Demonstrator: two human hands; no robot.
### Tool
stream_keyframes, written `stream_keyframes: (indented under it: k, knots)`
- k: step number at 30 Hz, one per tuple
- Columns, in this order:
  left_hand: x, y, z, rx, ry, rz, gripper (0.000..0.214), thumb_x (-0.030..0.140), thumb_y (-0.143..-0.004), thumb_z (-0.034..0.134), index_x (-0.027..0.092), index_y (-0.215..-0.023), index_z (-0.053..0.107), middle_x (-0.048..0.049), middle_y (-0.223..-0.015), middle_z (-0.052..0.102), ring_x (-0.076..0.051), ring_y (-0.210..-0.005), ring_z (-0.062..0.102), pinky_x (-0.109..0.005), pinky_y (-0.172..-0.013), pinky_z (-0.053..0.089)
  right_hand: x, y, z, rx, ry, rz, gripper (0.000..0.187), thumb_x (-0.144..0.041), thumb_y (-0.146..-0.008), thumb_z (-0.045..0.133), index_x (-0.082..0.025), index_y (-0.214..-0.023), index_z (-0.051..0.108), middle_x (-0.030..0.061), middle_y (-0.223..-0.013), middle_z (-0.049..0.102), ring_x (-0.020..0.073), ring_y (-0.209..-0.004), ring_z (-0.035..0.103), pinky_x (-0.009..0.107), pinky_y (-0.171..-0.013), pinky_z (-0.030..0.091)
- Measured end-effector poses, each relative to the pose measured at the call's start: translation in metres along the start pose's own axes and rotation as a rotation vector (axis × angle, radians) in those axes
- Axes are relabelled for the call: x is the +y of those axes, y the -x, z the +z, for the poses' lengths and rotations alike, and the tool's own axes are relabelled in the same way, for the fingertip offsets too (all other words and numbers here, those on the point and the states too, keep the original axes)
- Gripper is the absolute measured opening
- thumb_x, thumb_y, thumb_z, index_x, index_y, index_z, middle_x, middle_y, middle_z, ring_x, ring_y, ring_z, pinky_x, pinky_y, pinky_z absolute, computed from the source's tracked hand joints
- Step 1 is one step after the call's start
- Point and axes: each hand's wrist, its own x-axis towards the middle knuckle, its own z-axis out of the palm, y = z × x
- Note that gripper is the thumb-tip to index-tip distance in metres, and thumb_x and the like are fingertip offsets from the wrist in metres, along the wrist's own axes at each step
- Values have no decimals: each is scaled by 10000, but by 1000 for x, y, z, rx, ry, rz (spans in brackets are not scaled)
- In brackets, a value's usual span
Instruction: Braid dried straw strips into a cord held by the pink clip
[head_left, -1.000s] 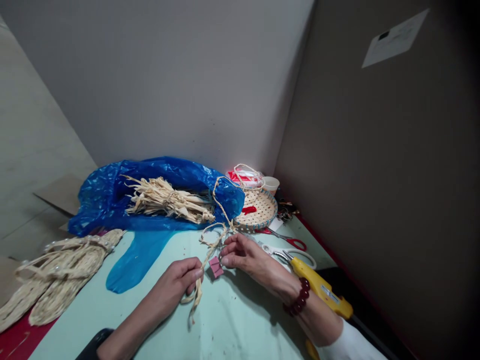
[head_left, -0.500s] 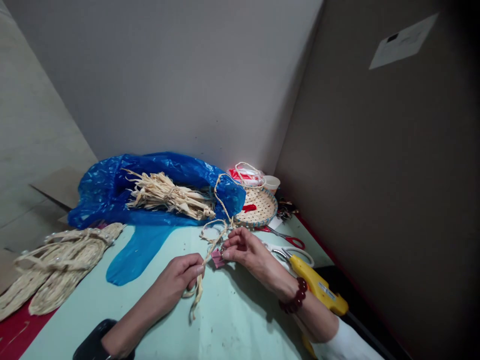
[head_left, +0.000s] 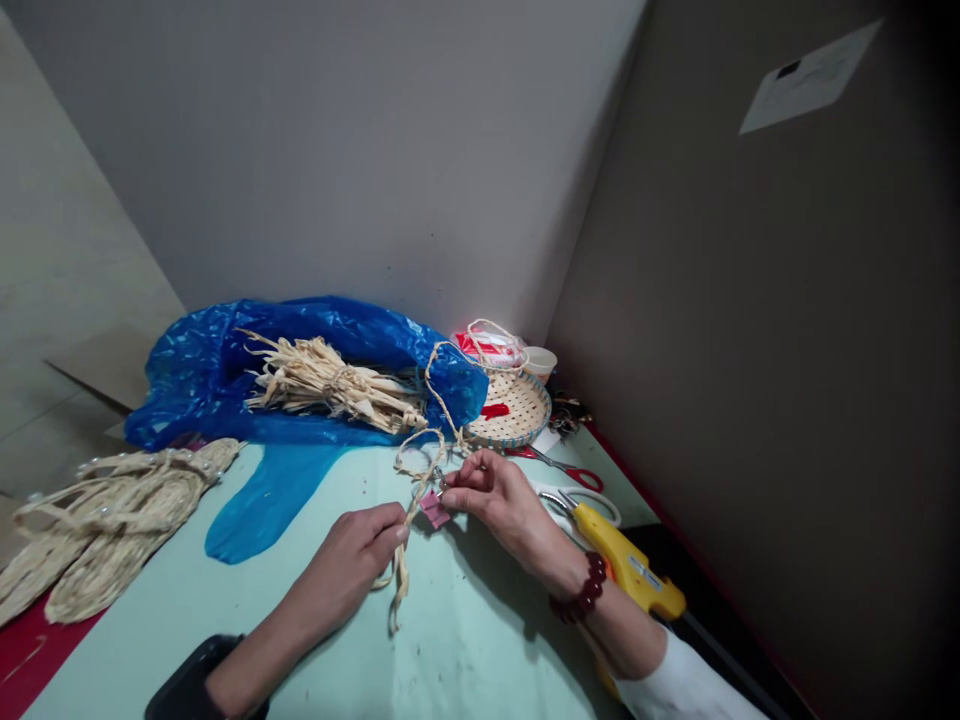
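A twisted straw cord (head_left: 403,560) lies near the middle of the pale green counter (head_left: 465,650). My left hand (head_left: 352,560) is curled shut, pinching the cord between thumb and fingers. My right hand (head_left: 491,497) is closed on a small pink clip (head_left: 433,510) that touches the cord higher up. Toward the back edge lie a blue plastic bag (head_left: 217,370), a straw bundle (head_left: 330,385) and a woven tray (head_left: 517,412). A yellow glue gun (head_left: 626,570) rests near the right edge.

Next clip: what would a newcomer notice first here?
A crumpled blue plastic bag sits at the table's back, a straw bundle on it. In front, the left hand pinches a twisted straw cord; the right hand holds a pink clip next to it. Woven straw sandals lie far left.
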Motion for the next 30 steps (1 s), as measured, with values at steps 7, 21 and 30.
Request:
stream_keyframes:
  k: [7, 21, 30]
  knots:
    - [1, 2, 2, -6, -69, 16, 279, 348, -879, 361, 235, -625, 382, 42, -598, 405, -169, -607, 402, -267, -588, 252, -5, 1, 2, 92, -52, -19, 392, -152, -582, 752, -206, -682, 377, 22, -758, 646, 199, -796, 641, 292, -663, 479]
    - [6, 0, 3, -33, -173, 27, 255, 304, -890, 343, 234, -650, 396, 15, -647, 501, -193, -642, 472, -280, -610, 258, -2, 3, 6, 55, -45, -58, 402, -166, -620, 751, -209, -685, 356, 12, -752, 646, 190, -746, 649, 295, -654, 492]
    - [3, 0, 5, -2, -110, 36, 269, 340, -888, 364, 231, -646, 409, 31, -628, 476, -182, -636, 449, -276, -606, 267, -7, 5, 7, 43, -23, -72, 383, -203, -632, 749, -209, -692, 370, -1, -724, 623, 192, -771, 652, 267, -631, 469]
